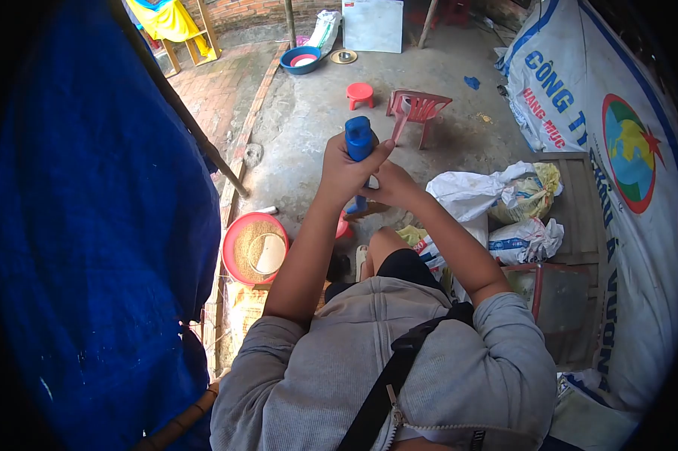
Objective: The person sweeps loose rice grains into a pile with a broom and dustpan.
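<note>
My left hand [346, 169] is wrapped round a thick blue handle [359, 139], its thumb stretched along the right side. The handle's rounded top points up toward the camera. My right hand [390, 186] is closed just below and to the right, pressed against the left one. More blue shows beneath the hands, so the piece runs downward, nearly end-on; its lower end and its kind are hidden. Below to the left stands a red basin [227, 252] of golden grain, with a round pale sieve or dish [267, 254] lying in it.
Filled white sacks [470, 192] lie to the right on dark boards [579, 203]. Ahead are a red stool [360, 93], a red chair [429, 105] and a blue basin [302, 68]. A blue tarp [98, 225] hangs on the left, a printed white tarp [579, 68] on the right.
</note>
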